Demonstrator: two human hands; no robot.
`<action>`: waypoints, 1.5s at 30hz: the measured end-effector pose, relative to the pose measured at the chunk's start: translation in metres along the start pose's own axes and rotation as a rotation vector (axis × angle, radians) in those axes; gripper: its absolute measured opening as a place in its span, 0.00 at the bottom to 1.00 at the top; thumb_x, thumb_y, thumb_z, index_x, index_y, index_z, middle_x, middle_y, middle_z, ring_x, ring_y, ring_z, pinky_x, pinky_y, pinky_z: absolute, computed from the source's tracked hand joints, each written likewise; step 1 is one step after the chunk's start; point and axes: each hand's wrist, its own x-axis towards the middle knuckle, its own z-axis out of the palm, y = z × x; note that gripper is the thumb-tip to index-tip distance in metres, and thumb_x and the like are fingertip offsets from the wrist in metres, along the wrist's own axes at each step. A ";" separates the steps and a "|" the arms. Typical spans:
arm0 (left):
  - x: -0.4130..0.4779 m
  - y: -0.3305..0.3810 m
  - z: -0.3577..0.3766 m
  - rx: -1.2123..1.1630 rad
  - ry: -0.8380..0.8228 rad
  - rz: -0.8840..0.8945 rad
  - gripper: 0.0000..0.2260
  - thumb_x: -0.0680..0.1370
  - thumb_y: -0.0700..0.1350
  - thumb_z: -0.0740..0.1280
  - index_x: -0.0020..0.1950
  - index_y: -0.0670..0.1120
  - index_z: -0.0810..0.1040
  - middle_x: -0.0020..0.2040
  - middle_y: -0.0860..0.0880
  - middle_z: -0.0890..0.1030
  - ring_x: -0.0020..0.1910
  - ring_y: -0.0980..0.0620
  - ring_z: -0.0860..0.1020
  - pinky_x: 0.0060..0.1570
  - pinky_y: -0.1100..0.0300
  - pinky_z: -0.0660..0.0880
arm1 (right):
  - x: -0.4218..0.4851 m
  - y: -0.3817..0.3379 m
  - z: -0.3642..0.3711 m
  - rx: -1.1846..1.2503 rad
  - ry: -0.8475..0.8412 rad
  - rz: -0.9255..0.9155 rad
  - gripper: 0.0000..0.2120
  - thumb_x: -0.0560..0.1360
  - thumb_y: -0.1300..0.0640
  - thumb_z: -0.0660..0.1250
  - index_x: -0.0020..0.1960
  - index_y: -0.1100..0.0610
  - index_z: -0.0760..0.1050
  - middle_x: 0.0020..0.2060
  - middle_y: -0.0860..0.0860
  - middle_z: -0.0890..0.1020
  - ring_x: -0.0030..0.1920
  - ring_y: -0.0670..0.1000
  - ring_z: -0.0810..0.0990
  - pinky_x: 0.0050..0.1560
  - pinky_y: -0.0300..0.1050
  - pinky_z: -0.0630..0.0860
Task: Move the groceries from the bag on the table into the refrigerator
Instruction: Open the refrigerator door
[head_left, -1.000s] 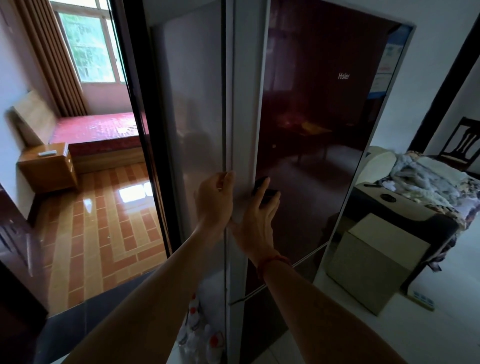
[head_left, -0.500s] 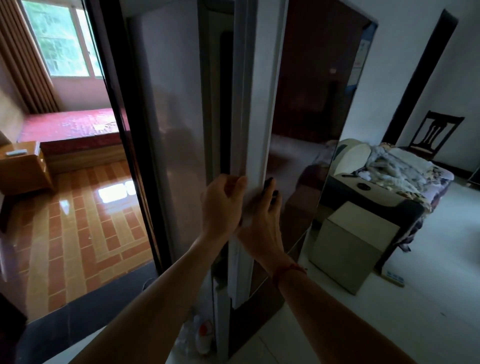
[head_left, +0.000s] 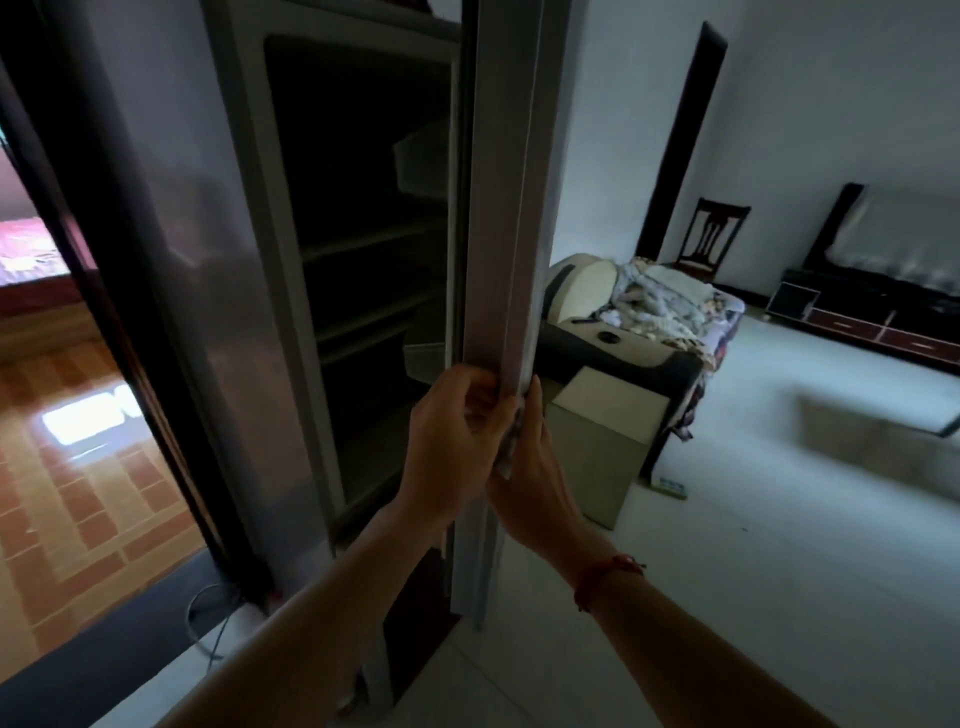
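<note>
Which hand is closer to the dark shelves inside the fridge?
Left. The left hand grips the door edge on the side facing the shelves; the right hand is on its outer side.

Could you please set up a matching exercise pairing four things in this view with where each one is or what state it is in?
Things:
1. refrigerator door
2. left hand
3. wooden chair
4. red string bracelet

Places or states:
A. against the far wall beside the dark doorway
B. swung open, seen edge-on
C. around the right wrist
D. gripping the door's edge on the refrigerator side

Pairs: 1-B, 2-D, 3-A, 4-C
</note>
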 end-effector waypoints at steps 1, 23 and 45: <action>-0.001 0.001 0.006 -0.019 -0.038 0.024 0.08 0.76 0.44 0.70 0.52 0.50 0.74 0.45 0.61 0.78 0.47 0.69 0.78 0.43 0.75 0.74 | -0.004 0.005 -0.006 -0.012 0.019 -0.012 0.43 0.80 0.49 0.62 0.79 0.51 0.32 0.73 0.56 0.64 0.65 0.48 0.75 0.60 0.46 0.78; 0.064 -0.037 0.083 0.364 -0.258 0.317 0.25 0.76 0.52 0.61 0.67 0.38 0.73 0.64 0.37 0.75 0.64 0.41 0.71 0.67 0.50 0.67 | -0.037 0.089 -0.152 0.064 0.274 0.290 0.27 0.80 0.40 0.57 0.74 0.46 0.52 0.56 0.53 0.77 0.44 0.46 0.84 0.40 0.41 0.83; 0.100 -0.043 0.225 0.350 -0.292 0.685 0.12 0.80 0.44 0.61 0.54 0.40 0.81 0.50 0.43 0.81 0.50 0.40 0.78 0.59 0.43 0.71 | 0.009 0.148 -0.225 -0.055 0.458 0.526 0.40 0.78 0.50 0.64 0.77 0.38 0.39 0.69 0.56 0.68 0.61 0.61 0.78 0.53 0.64 0.81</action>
